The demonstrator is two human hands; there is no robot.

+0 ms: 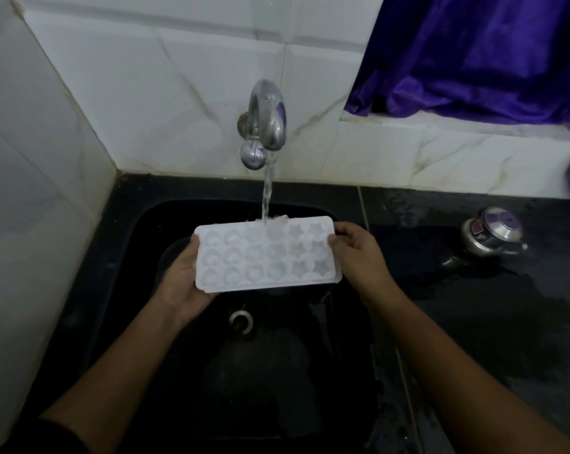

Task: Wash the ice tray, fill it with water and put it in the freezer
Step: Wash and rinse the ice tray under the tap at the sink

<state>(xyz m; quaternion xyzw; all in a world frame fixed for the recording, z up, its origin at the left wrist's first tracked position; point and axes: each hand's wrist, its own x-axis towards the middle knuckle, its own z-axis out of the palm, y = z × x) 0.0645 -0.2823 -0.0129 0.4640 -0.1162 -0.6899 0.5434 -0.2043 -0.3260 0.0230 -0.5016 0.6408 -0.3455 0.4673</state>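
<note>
Filling the upper half of the frame, white tiles [146,77] with faint marble veins line the wall and turn a corner at the left. Below them a black sink [139,231] takes up the lower centre, set in a dark, wet counter [473,322] that runs off to the right. A purple curtain [473,54] hangs at the upper right over a tiled ledge [441,136].

At the centre of the frame the ice tray [267,257] is held above the sink basin, roughly level. It is white and semi-translucent, with three rows of six moulds: heart shapes at the left, rounder shapes in the middle, stars at the right. The left hand [182,283] grips its left short end, thumb lying along the top of the edge, fingers under the tray and out of sight. The right hand [359,257] pinches the right short end, its fingers curled close together over the rim.

A metal tap [270,116] with a ball knob [252,155] juts from the wall; its water stream [267,191] lands on the tray's far edge. A steel pot [491,232] sits on the counter at the right, and a metal drain [241,319] shows beneath the tray.
</note>
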